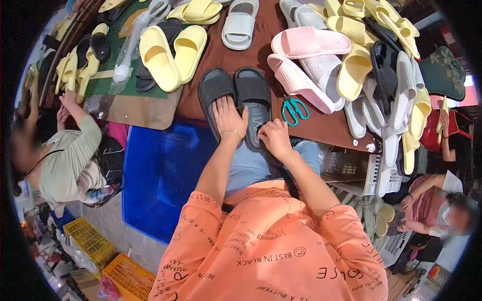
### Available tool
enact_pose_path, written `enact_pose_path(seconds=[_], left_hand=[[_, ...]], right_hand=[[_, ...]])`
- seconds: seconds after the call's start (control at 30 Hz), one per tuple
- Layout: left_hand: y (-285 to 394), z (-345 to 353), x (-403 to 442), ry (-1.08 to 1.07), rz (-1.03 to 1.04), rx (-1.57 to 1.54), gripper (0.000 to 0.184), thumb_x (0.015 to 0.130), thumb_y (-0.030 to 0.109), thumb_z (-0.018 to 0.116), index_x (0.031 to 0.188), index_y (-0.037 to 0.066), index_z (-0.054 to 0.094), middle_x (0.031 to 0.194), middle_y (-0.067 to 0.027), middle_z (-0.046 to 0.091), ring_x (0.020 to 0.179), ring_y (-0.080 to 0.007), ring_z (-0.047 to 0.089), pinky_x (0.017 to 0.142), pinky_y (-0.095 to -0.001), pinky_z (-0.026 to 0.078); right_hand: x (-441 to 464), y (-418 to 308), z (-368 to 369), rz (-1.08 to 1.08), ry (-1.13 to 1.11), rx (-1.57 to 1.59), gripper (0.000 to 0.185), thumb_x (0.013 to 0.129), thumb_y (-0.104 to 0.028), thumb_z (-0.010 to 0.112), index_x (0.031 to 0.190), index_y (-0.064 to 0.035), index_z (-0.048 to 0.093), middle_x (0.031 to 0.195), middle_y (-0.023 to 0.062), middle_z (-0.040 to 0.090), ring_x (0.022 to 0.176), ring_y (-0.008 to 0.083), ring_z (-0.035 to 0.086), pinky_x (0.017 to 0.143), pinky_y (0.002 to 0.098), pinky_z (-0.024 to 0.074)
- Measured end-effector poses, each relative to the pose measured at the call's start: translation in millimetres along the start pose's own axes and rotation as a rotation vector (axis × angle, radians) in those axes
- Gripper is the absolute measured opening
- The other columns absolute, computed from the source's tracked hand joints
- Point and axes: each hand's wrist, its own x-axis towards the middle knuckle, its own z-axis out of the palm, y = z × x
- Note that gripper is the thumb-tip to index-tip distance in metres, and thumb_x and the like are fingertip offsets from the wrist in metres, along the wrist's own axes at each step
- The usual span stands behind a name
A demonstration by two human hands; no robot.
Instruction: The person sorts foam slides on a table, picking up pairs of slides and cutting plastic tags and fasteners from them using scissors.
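Note:
Two black slide sandals lie side by side at the table's front edge, soles down and heels toward me. On the left black slide (215, 83) my left hand (228, 119) lies flat, its fingers stretched out over the footbed below the strap. The right black slide (252, 90) has raised lettering along its footbed. My right hand (275, 138) is at that slide's outer edge near the heel, fingers curled and pinched together; whatever is between them is hidden. Teal-handled scissors (294, 110) rest on the table just right of the slides.
Pink slides (311, 41) lie in a pile with yellow, grey and black ones at right. Yellow slides (173, 57) and a grey slide (240, 24) lie farther back. A blue bin (150, 175) stands left of my legs. Co-workers sit at left (70, 160) and right (432, 200).

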Motion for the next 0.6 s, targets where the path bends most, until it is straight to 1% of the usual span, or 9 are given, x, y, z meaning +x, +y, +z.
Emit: enact_pose_path(seconds=[0.13,0.2,0.33,0.37,0.43,0.47,0.53,0.57,0.6], left_hand=[[0,-3,0,0.000,-0.004,-0.041,0.064,0.084,0.043,0.043,0.125,-0.007,0.039,0.130,-0.0220,0.039,0.127,-0.0314,0.028,0.108,-0.0415,0.011],[0,-1,0,0.029,0.009,-0.031,0.064,0.084,0.043,0.043,0.124,-0.007,0.039,0.130,-0.0221,0.040,0.126,-0.0313,0.029,0.108,-0.0417,0.012],[-1,0,1,0.026,0.002,-0.040,0.065,0.083,0.045,0.044,0.124,-0.006,0.040,0.127,-0.0202,0.042,0.125,-0.0307,0.031,0.109,-0.0409,0.012],[-1,1,2,0.076,0.000,-0.048,0.061,0.081,0.043,0.047,0.121,-0.004,0.044,0.125,-0.0188,0.044,0.123,-0.0307,0.033,0.107,-0.0410,0.014],[-1,2,10,0.049,-0.060,-0.128,0.054,0.079,0.040,0.052,0.115,-0.001,0.050,0.120,-0.0180,0.047,0.118,-0.0314,0.036,0.105,-0.0428,0.019],[1,0,14,0.085,-0.103,-0.163,0.045,0.077,0.034,0.058,0.107,0.002,0.056,0.113,-0.0163,0.049,0.112,-0.0320,0.040,0.102,-0.0443,0.023],[7,-3,22,0.009,-0.230,-0.182,0.040,0.075,0.031,0.062,0.104,0.002,0.058,0.109,-0.0153,0.050,0.110,-0.0328,0.041,0.100,-0.0450,0.024],[8,2,23,0.067,-0.241,-0.189,0.038,0.073,0.026,0.064,0.101,0.001,0.059,0.108,-0.0151,0.050,0.110,-0.0328,0.041,0.099,-0.0444,0.025],[6,7,22,0.107,-0.252,-0.270,0.038,0.073,0.025,0.064,0.101,0.000,0.058,0.108,-0.0156,0.049,0.110,-0.0328,0.040,0.099,-0.0446,0.025]], right_hand=[[0,-4,-2,0.007,-0.063,-0.047,0.006,0.068,-0.011,0.066,0.072,-0.0084,0.062,0.077,0.0047,0.056,0.085,0.0239,0.048,0.077,0.0377,0.0343],[-4,-2,2,-0.058,0.026,-0.057,0.007,0.069,-0.011,0.066,0.073,-0.0084,0.060,0.078,0.0056,0.055,0.085,0.0249,0.048,0.077,0.0375,0.0350],[-8,3,8,-0.091,0.063,-0.002,0.009,0.070,-0.011,0.065,0.075,-0.0085,0.057,0.080,0.0065,0.053,0.084,0.0261,0.047,0.074,0.0371,0.0366],[-9,3,6,-0.060,0.019,0.023,0.012,0.071,-0.010,0.065,0.080,-0.0077,0.057,0.084,0.0073,0.053,0.086,0.0268,0.047,0.074,0.0370,0.0373],[-11,2,2,-0.058,0.109,0.155,0.021,0.072,-0.009,0.064,0.090,-0.0051,0.056,0.092,0.0109,0.053,0.092,0.0295,0.048,0.079,0.0387,0.0381],[-12,-3,-2,0.026,0.166,0.274,0.029,0.073,-0.007,0.063,0.101,-0.0023,0.053,0.100,0.0149,0.052,0.098,0.0323,0.047,0.086,0.0403,0.0375],[-16,-10,-11,0.096,0.294,0.281,0.032,0.075,-0.007,0.060,0.105,-0.0008,0.051,0.102,0.0172,0.051,0.099,0.0335,0.046,0.089,0.0405,0.0367],[-20,-9,-13,0.171,0.316,0.325,0.030,0.078,-0.008,0.058,0.107,-0.0012,0.051,0.103,0.0165,0.051,0.099,0.0326,0.047,0.088,0.0394,0.0369],[-23,-7,-15,0.221,0.381,0.349,0.027,0.081,-0.009,0.056,0.106,-0.0012,0.051,0.102,0.0159,0.051,0.096,0.0310,0.048,0.086,0.0375,0.0383]])
